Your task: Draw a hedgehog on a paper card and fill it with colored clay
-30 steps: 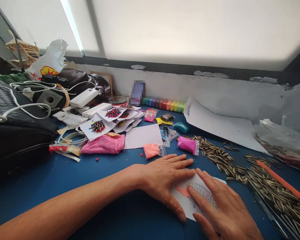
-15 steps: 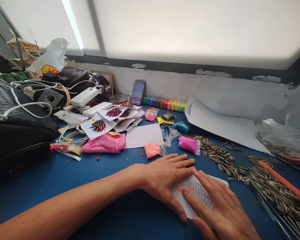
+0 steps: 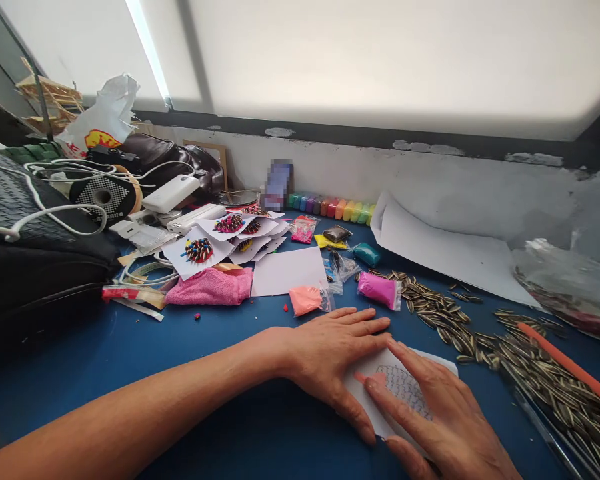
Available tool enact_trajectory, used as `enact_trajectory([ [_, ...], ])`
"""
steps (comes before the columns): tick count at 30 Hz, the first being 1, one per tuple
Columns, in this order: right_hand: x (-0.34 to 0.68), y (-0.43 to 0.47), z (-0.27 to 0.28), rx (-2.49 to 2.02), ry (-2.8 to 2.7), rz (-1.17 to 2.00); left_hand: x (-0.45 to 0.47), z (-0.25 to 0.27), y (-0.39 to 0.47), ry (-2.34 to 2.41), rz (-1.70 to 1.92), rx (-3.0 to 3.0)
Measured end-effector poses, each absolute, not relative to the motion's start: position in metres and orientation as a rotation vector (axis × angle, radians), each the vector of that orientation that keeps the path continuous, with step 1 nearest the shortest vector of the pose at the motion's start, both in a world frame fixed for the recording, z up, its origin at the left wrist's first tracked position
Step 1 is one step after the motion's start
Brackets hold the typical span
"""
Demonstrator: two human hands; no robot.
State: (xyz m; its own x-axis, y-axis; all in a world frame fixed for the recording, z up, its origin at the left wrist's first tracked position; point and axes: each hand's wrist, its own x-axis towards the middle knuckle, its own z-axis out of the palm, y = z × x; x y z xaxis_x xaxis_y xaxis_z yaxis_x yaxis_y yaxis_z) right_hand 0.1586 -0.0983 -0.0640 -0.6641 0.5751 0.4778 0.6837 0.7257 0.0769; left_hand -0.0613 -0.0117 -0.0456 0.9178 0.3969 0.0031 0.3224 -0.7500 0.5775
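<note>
A small white sheet [image 3: 384, 427] lies on the blue table, printed with a scale-like pattern [image 3: 405, 388]. Spread flat, my left hand [image 3: 337, 360] rests across the sheet's left side, fingers pointing away and thumb toward me. My right hand [image 3: 445, 417] covers the right side with its fingers stretched out. One of its fingertips presses a thin smear of coral-coloured modelling clay [image 3: 360, 377] beside the pattern. The right palm hides part of the sheet. Just beyond my left fingers sits an open-looking bag of coral clay [image 3: 305, 300].
Sunflower seeds [image 3: 540, 380] are heaped at the right, with an orange stick [image 3: 570, 363] and tweezers [image 3: 545, 427]. Bags of pink clay [image 3: 379, 291] and teal clay [image 3: 365, 253] lie behind. Seed-decorated cards [image 3: 199, 252], a pink cloth [image 3: 210, 287] and a black bag [image 3: 40, 267] occupy the left.
My right fingertip has barely shifted on the coral clay, and a little more of the printed pattern shows. My left hand stays in place.
</note>
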Motion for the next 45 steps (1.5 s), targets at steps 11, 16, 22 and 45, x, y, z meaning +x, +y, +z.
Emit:
enact_trajectory([
  [11, 0.159, -0.1, -0.061, -0.973, -2.52, -0.402, -0.061, -0.045, -0.011, 0.516, 0.165, 2.487],
  [16, 0.158, -0.098, -0.061, -0.984, -2.53, -0.419, -0.061, -0.046, -0.011, 0.513, 0.155, 2.505],
  [22, 0.155, -0.096, -0.062, -0.978, -2.519, -0.456, -0.061, -0.047, -0.011, 0.517, 0.148, 2.517],
  [45, 0.15, -0.094, -0.058, -1.032, -2.474, -0.465, -0.06, -0.048, -0.011, 0.518, 0.179, 2.497],
])
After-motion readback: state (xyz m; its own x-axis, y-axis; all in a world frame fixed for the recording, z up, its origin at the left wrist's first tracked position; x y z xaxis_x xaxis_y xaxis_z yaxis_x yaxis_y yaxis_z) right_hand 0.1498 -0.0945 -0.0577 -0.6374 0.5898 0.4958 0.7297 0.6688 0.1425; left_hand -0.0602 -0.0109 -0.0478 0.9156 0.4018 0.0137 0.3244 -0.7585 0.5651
